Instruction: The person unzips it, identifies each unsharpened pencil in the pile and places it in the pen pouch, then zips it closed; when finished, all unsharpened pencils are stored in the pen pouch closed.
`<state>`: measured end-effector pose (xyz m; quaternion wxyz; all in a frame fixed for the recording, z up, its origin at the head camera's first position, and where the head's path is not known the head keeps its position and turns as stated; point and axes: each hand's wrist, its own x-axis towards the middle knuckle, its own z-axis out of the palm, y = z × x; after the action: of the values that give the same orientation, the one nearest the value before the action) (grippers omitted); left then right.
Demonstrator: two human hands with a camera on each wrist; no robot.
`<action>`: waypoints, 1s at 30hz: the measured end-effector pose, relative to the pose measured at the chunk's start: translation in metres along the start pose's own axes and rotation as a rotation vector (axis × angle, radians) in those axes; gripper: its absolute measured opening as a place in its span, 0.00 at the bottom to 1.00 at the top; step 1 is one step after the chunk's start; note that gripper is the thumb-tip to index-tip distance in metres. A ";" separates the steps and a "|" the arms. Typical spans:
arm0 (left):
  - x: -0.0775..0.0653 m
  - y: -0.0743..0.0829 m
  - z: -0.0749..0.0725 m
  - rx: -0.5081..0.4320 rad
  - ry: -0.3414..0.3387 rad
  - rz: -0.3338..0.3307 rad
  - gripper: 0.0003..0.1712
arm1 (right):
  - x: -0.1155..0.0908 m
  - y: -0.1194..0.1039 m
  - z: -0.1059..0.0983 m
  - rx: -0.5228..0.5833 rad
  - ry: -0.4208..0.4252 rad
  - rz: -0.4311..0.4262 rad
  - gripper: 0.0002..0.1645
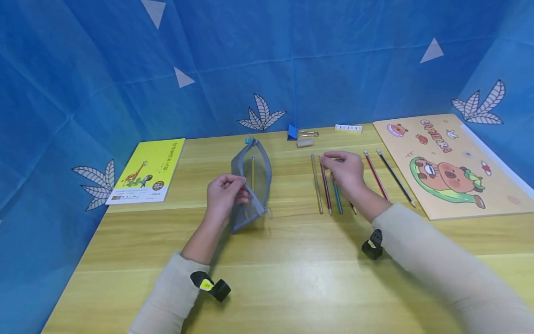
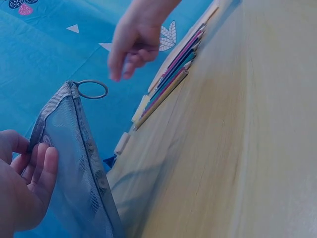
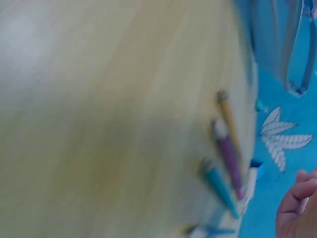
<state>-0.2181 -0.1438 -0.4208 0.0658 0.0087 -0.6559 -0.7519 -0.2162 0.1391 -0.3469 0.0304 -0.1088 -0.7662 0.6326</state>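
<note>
My left hand [image 1: 225,192] pinches the upper edge of a grey mesh zip pouch [image 1: 239,211], which stands open at its zipper. A yellow pencil [image 1: 252,169] shows within the pouch opening. In the left wrist view, a ring [image 2: 94,89] hangs at the pouch's corner. Over the row of pencils hovers my right hand [image 1: 346,171], fingers loosely bent, with nothing visible in its grasp. A gold pencil [image 1: 317,185], a purple pencil [image 1: 326,188] and a teal pencil [image 1: 337,197] lie below and left of it; another pencil [image 1: 353,208] is mostly hidden beneath it.
Right of that hand lie a red pencil [image 1: 375,174] and a dark pencil [image 1: 396,178], beside a capybara-print folder [image 1: 467,144]. At the back are a blue binder clip [image 1: 292,133], a small brown cylinder [image 1: 304,143] and a white block [image 1: 348,128]. A yellow-green book [image 1: 167,157] lies left.
</note>
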 end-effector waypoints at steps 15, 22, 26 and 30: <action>0.000 -0.001 0.000 0.003 0.002 0.003 0.07 | 0.002 0.031 -0.023 -0.480 -0.042 -0.030 0.24; 0.000 0.000 0.001 0.017 0.006 -0.004 0.07 | 0.001 0.034 -0.026 -0.590 -0.068 -0.054 0.22; -0.001 0.000 0.000 0.019 0.008 -0.009 0.09 | 0.001 0.035 -0.024 -0.681 -0.086 -0.060 0.21; -0.001 0.000 0.000 0.024 0.009 -0.014 0.13 | -0.001 0.035 -0.024 -0.745 -0.110 -0.057 0.19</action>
<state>-0.2169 -0.1432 -0.4213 0.0635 0.0176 -0.6644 -0.7444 -0.2061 0.1678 -0.3767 -0.0346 -0.0568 -0.9469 0.3144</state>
